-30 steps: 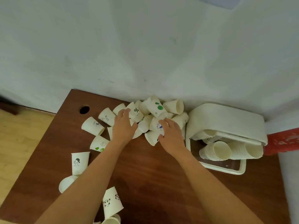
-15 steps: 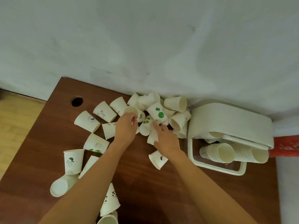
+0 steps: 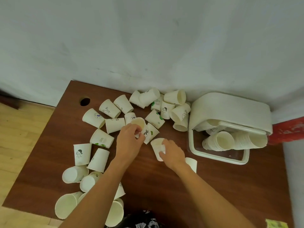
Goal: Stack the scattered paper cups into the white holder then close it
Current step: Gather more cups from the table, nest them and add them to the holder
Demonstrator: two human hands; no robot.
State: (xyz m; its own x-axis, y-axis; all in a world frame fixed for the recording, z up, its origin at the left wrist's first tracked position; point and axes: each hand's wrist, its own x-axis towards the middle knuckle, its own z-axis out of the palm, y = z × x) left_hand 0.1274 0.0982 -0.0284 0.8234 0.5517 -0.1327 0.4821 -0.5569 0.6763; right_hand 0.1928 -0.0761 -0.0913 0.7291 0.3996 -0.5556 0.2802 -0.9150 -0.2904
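brown table (image 3: 213, 186) cut off below; left hand (image 3: 130, 142) grips one cup (image 3: 139, 123), right hand (image 3: 172, 152) another, half-hidden cup (image 3: 157, 145).

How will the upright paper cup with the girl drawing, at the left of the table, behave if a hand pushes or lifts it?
The cup with the girl drawing is thin paper and seems empty, so it is probably very light and would tip under a sideways push. Once down, it would likely roll in a curve, since it is tapered like the fallen cups nearby. A hard grip may crush it.

Cup (image 3: 191, 163) half behind right forearm
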